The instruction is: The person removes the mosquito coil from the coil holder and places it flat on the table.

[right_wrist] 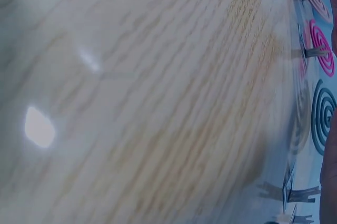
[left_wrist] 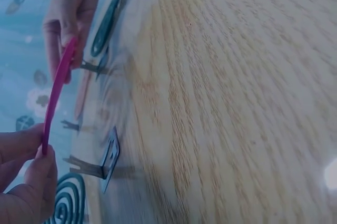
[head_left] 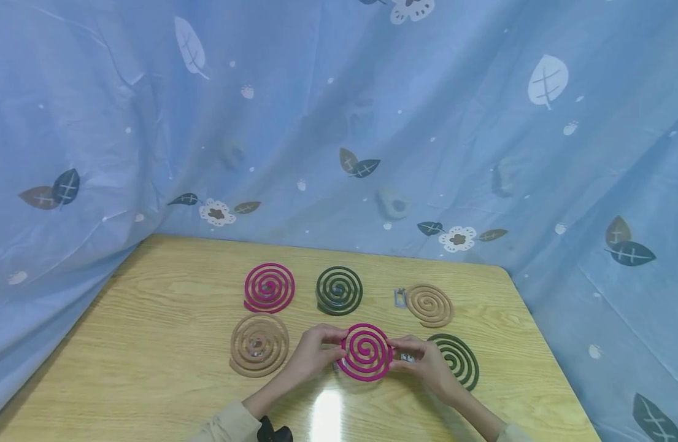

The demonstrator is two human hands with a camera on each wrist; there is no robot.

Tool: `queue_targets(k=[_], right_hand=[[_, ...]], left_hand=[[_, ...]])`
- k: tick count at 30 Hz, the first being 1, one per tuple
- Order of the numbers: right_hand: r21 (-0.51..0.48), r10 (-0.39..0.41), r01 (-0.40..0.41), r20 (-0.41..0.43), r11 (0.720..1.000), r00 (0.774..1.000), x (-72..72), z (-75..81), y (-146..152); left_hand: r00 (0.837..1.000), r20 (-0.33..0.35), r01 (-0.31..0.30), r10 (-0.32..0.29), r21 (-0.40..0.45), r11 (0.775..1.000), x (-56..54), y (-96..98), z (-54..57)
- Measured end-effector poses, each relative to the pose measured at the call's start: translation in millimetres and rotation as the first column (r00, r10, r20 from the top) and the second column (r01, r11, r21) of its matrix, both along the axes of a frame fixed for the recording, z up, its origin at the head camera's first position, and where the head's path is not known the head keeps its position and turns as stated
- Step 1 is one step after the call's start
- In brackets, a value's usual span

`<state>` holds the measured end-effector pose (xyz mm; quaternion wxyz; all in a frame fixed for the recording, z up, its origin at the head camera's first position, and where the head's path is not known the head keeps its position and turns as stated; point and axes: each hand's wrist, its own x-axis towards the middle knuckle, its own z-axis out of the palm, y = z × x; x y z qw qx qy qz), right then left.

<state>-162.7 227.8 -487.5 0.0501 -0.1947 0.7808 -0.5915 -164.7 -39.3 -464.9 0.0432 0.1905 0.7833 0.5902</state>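
Observation:
A pink mosquito coil (head_left: 365,348) is held up over the table, its spiral face toward the head camera. My left hand (head_left: 316,351) pinches its left edge between thumb and fingers. On the opposite edge, my right hand (head_left: 427,362) pinches it the same way. The left wrist view shows the coil (left_wrist: 57,89) edge-on, raised above the tabletop. Below it stands a small metal coil stand (left_wrist: 109,161) with upright prongs. Another metal stand (head_left: 407,358) shows between the right hand's fingers. A dark green coil (head_left: 475,368) lies just right of that hand, partly covered by it.
On the wooden table (head_left: 173,294) sit a pink coil (head_left: 269,287) and a dark green coil (head_left: 337,288) at the back. A tan coil (head_left: 233,344) is at left. Another tan coil (head_left: 429,301) lies beside a metal stand (head_left: 400,298). A blue curtain (head_left: 294,123) hangs behind.

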Motion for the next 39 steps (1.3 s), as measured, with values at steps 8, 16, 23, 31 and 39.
queue_targets(k=[8, 16, 23, 31, 39], right_hand=[[0.009, 0.011, -0.012, 0.017, 1.000, 1.000, 2.1, 2.0, 4.9], [0.046, 0.011, -0.015, 0.079, 0.999, 0.997, 4.0, 1.8, 13.1], [0.084, 0.034, -0.047, 0.149, 0.995, 0.988, 6.3, 2.5, 20.6], [0.102, 0.077, -0.090, 0.125, 0.991, 0.989, 4.6, 0.5, 27.9], [0.109, 0.123, -0.132, 0.087, 0.985, 0.989, 6.1, -0.5, 33.2]], left_hand=[[0.999, 0.051, 0.003, -0.005, 0.032, 0.999, -0.3, 7.2, -2.7], [0.998, 0.059, 0.019, -0.019, 0.004, 1.000, -3.2, 11.5, -4.2], [0.997, 0.042, 0.062, -0.060, -0.064, 0.996, -6.3, 12.0, -3.8], [0.995, 0.014, 0.104, -0.103, -0.158, 0.982, -2.9, 20.0, 2.2], [0.993, 0.041, 0.118, -0.114, -0.126, 0.985, 1.6, 20.7, -7.9]])
